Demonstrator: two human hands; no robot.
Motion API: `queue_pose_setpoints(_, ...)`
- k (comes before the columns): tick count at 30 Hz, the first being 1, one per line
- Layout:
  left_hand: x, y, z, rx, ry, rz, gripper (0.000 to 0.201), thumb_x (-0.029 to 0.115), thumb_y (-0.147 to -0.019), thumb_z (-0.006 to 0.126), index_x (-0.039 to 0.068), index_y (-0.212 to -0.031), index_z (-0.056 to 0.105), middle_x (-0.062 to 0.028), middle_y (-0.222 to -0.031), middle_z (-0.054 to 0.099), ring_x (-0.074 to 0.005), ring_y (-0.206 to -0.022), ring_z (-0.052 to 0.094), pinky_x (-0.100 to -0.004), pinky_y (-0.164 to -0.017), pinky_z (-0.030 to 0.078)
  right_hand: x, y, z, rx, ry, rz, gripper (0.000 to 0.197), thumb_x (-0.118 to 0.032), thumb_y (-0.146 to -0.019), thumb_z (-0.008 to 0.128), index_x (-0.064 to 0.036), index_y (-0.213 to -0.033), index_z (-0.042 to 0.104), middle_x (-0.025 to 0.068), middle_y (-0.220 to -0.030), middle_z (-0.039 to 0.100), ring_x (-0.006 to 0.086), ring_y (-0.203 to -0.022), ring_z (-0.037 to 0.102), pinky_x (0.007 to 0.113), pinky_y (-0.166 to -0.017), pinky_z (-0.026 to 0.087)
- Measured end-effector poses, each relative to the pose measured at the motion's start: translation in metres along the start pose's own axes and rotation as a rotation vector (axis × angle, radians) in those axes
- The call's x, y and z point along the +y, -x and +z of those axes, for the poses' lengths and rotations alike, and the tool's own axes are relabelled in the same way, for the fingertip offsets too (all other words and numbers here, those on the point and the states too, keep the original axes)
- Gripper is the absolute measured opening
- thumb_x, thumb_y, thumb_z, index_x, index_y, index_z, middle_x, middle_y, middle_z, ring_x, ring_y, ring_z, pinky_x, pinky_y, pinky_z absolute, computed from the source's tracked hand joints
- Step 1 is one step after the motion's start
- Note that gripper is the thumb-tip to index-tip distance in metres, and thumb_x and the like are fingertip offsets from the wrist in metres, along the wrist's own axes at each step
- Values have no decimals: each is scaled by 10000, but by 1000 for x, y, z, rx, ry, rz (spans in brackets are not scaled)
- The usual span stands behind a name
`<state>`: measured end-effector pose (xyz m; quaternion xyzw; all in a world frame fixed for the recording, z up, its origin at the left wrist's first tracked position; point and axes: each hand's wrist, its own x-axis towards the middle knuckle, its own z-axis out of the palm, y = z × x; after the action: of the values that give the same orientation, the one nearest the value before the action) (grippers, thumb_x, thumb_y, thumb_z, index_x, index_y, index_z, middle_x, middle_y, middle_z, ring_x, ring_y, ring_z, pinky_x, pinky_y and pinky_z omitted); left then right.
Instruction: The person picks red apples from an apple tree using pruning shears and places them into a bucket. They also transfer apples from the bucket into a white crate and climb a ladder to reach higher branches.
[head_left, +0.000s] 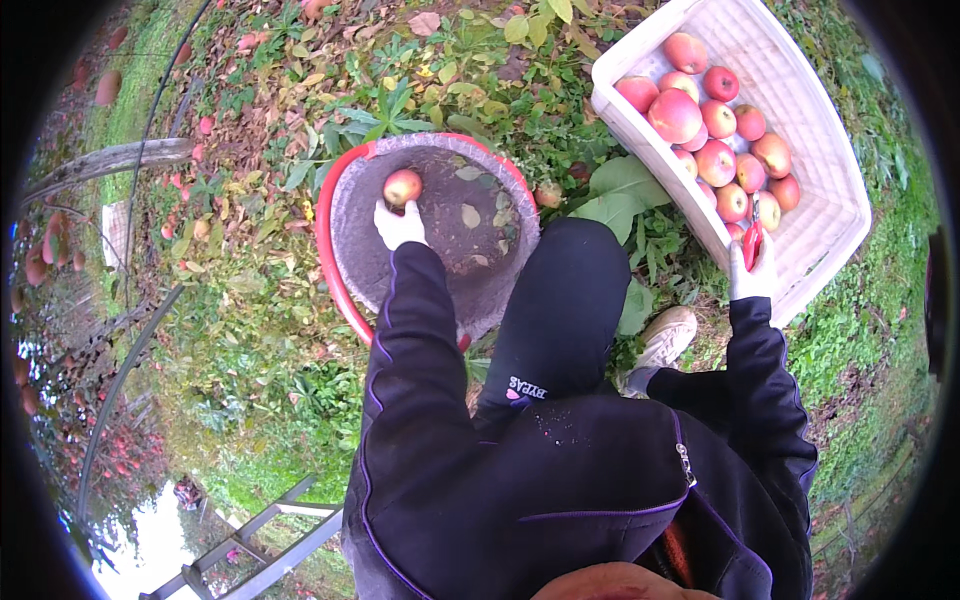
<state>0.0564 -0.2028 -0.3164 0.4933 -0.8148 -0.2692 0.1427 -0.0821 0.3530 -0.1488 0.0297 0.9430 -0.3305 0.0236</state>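
My left hand [400,226], in a white glove, grips a red and yellow apple [402,187] above a lined bucket [345,255] with a red rim. Loose leaves lie on the bucket's grey lining; no other apple shows inside it. On the right, my gloved right hand [752,272] is closed around red-handled pruning shears [752,245]. Their blades point into a white plastic crate [815,225], beside the apples at its near side. Several red apples [715,160] are heaped in the crate.
My bent knee [570,280] stands between the bucket and the crate, with my shoe [668,337] behind it. Broad green leaves [625,195] grow between them. A metal ladder [270,565] lies lower left; a branch [110,160] and apple-laden trees are at far left.
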Motion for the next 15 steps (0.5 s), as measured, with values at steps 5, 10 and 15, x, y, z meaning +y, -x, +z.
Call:
queue_pose_setpoints(5, 12, -49, 35, -76, -37, -293, 970, 352, -588, 850, 24, -1365, 373, -234, -1232, 548, -363, -1141, 545, -386, -1011, 417, -6, 1, -3, 14, 109, -31, 579, -244, -812, 676, 1, -1289, 457, 190, -1171, 566, 295, -1078, 564, 365, -950, 430)
queue_pose_setpoints(10, 25, -32, 42, 4, 356, -544, 791, 282, -670, 816, 74, -1316, 412, -204, -1248, 510, -336, -1082, 557, -424, -917, 489, -15, 3, -6, 20, 52, -50, 570, -227, -811, 672, -14, -1295, 461, 175, -1164, 571, 281, -1081, 568, 353, -952, 431)
queue_pose_setpoints(15, 66, 44, 18, -254, 1896, -833, 505, 308, -862, 649, 71, -1275, 478, -152, -1259, 508, -342, -1175, 463, -534, -970, 432, -16, 3, -5, 35, 102, -30, 570, -229, -801, 681, -8, -1283, 472, 175, -1160, 572, 271, -1073, 575, 353, -941, 442)
